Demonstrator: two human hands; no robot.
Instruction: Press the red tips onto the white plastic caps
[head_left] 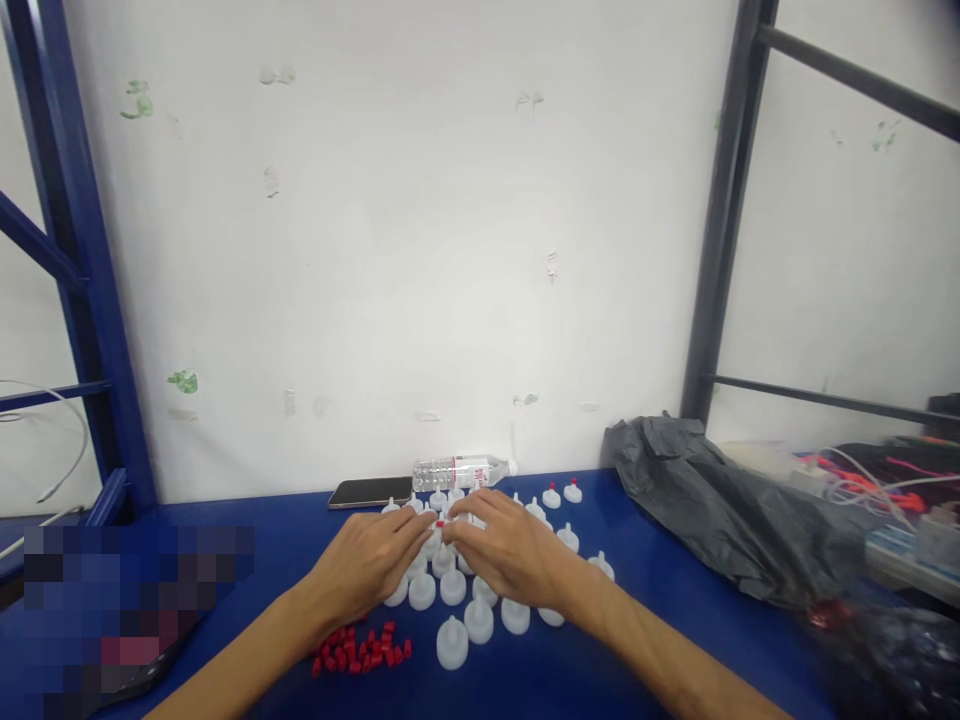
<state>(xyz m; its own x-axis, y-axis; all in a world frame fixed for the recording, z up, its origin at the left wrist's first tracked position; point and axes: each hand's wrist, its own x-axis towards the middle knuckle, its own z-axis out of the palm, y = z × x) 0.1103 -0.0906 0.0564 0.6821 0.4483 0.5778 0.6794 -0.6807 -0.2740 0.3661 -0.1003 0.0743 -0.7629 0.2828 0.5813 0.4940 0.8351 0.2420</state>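
Biggest first: white wall (420, 250) at the far side, blue tabletop (270, 540) in front, dark grey plastic bag (682, 500) slumped on the right. Left hand (379, 550) and right hand (510, 545) face each other over the middle, fingers bent, gap between them narrow. Clear bottle (461, 472) lies on its side at the far edge, phone (371, 492) flat to its left.

White spouted caps (452, 645) stand clustered under and around both hands; two capped pieces (572, 492) with red tips sit far right. Loose red tips (360, 652) lie near left, just beyond the left forearm. One red tip (441, 524) shows between the fingertips; too small to tell who's pinching it, or the spout.

Step in hand, my read: fitting that tip on a spout. Next move calls for lining up, steadying the base, pressing straight down without knocking neighbours.
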